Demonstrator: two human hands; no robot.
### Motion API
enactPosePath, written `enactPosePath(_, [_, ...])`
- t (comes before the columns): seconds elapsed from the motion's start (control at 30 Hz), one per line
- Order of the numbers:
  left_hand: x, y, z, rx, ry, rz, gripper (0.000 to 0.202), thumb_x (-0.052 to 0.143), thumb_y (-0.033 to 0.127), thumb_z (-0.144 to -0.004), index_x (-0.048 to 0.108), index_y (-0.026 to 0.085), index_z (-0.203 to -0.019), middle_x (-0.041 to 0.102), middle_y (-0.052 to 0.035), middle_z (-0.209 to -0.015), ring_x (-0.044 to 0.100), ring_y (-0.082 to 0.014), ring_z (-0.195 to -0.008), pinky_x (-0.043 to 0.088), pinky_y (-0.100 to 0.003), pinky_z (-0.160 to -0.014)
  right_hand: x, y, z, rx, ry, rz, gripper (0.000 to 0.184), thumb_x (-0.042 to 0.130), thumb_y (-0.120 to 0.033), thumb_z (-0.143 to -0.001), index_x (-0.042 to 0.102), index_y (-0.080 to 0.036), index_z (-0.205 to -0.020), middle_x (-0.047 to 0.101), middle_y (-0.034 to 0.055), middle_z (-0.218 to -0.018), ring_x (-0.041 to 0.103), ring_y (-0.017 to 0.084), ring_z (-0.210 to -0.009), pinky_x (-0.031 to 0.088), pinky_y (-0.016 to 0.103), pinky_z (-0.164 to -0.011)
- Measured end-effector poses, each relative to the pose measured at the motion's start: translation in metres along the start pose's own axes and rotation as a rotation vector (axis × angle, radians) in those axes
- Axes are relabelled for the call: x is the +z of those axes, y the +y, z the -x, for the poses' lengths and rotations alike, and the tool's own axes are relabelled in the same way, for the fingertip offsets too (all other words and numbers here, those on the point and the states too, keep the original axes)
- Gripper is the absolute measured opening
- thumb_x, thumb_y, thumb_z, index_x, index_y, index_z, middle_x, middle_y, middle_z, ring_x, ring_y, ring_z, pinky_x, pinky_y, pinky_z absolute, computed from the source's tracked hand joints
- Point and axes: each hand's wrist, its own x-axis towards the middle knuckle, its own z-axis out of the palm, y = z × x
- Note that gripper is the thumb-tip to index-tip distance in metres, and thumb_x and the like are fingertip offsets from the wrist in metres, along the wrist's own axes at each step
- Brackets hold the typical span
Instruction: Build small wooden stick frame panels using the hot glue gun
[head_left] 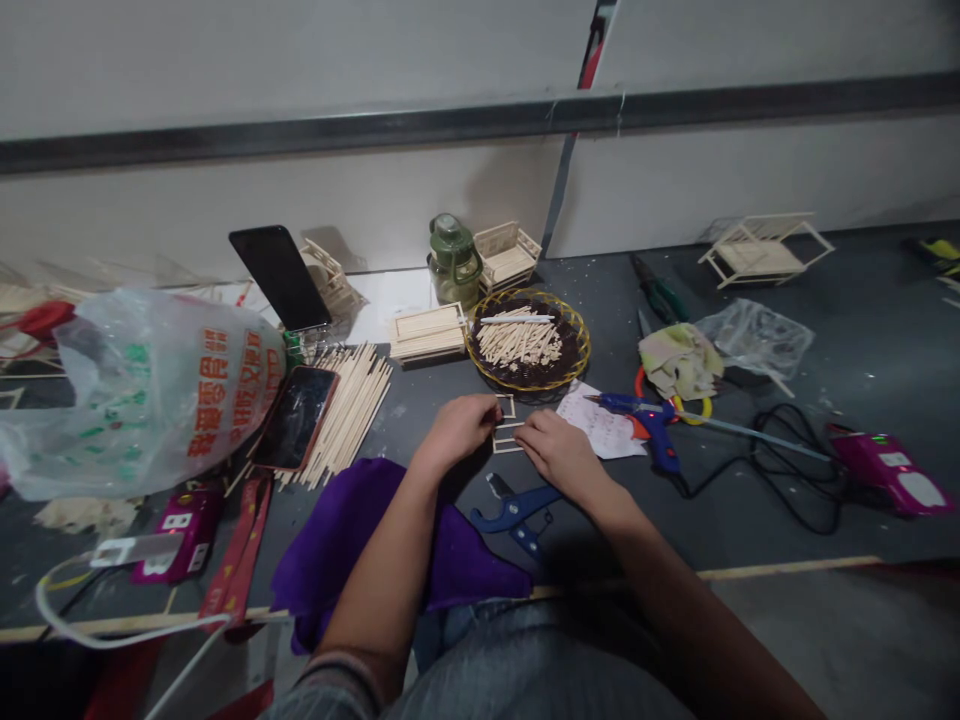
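Note:
A small ladder-like frame of thin wooden sticks (508, 448) lies on the dark table between my two hands. My left hand (463, 428) is closed at the frame's left side, its fingertips pinched near the upper sticks. From the right, my right hand (556, 450) pinches the ends of the middle and lower sticks. Just beyond is a yellow-rimmed basket (577, 365) holding many short cut sticks (517, 345). Below my right hand sits a blue-handled cutter (514, 512). A blue glue gun (652, 425) lies to the right on a written paper (592, 420).
Long sticks (352, 410) and a phone (296, 418) lie left, by a plastic bag (172, 390). Purple cloth (337, 540) is under my left forearm. Behind stand stacked frames (427, 335), a green jar (454, 260) and a miniature bench (757, 255). A black cable (795, 480) coils right.

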Motion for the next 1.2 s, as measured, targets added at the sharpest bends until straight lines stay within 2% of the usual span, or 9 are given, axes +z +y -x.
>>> enactPosePath(0.43, [0.001, 0.000, 0.000, -0.008, -0.003, 0.008, 0.023, 0.055, 0.010, -0.080, 0.068, 0.023, -0.093, 0.073, -0.0041, -0.093, 0.065, -0.0200, -0.084, 0.040, -0.025, -0.069, 0.002, 0.001, -0.001, -0.008, -0.006, -0.022, 0.018, 0.050, -0.022, -0.098, 0.067, -0.021, -0.093, 0.061, 0.0058, -0.090, 0.051, 0.019, -0.090, 0.039, 0.029, -0.070])
enactPosePath(0.53, [-0.001, 0.000, 0.000, -0.003, -0.007, 0.023, 0.022, 0.056, 0.009, -0.079, 0.068, 0.023, -0.092, 0.073, -0.0037, -0.093, 0.064, -0.0195, -0.084, 0.040, -0.025, -0.068, -0.002, 0.005, 0.002, 0.011, 0.054, -0.091, 0.019, 0.049, -0.023, -0.098, 0.068, -0.021, -0.094, 0.062, 0.0060, -0.090, 0.053, 0.020, -0.089, 0.042, 0.030, -0.072])
enactPosePath(0.7, [-0.014, 0.004, 0.008, -0.011, -0.012, 0.016, 0.016, 0.059, 0.015, -0.081, 0.066, 0.022, -0.094, 0.072, -0.0039, -0.096, 0.064, -0.0198, -0.087, 0.041, -0.026, -0.070, -0.023, 0.022, 0.015, 0.135, 0.212, -0.186, 0.020, 0.049, -0.025, -0.097, 0.069, -0.021, -0.099, 0.066, 0.0071, -0.091, 0.058, 0.021, -0.089, 0.046, 0.033, -0.077])
enactPosePath(0.87, [-0.022, 0.029, 0.023, 0.062, -0.072, -0.075, 0.011, 0.056, 0.021, -0.088, 0.066, 0.021, -0.093, 0.071, -0.0050, -0.095, 0.063, -0.0205, -0.091, 0.042, -0.027, -0.073, -0.034, 0.030, 0.031, 0.198, 0.250, -0.194, 0.021, 0.049, -0.026, -0.098, 0.069, -0.018, -0.098, 0.067, 0.0088, -0.094, 0.061, 0.021, -0.090, 0.047, 0.033, -0.081])
enactPosePath(1.03, [-0.007, 0.057, 0.033, 0.192, -0.045, -0.241, 0.012, 0.051, 0.019, -0.092, 0.063, 0.019, -0.089, 0.068, -0.0079, -0.092, 0.062, -0.0231, -0.087, 0.044, -0.031, -0.071, -0.028, 0.027, 0.038, 0.214, 0.227, -0.192, 0.020, 0.049, -0.027, -0.098, 0.067, -0.020, -0.101, 0.067, 0.0063, -0.095, 0.062, 0.019, -0.086, 0.048, 0.031, -0.077])
enactPosePath(1.2, [0.020, 0.065, 0.047, 0.220, 0.060, -0.324, 0.013, 0.049, 0.018, -0.093, 0.062, 0.017, -0.094, 0.067, -0.0089, -0.095, 0.060, -0.0257, -0.089, 0.047, -0.036, -0.070, -0.018, 0.020, 0.043, 0.203, 0.151, -0.143, 0.021, 0.047, -0.026, -0.099, 0.067, -0.022, -0.102, 0.067, 0.0049, -0.092, 0.063, 0.018, -0.085, 0.045, 0.029, -0.071])
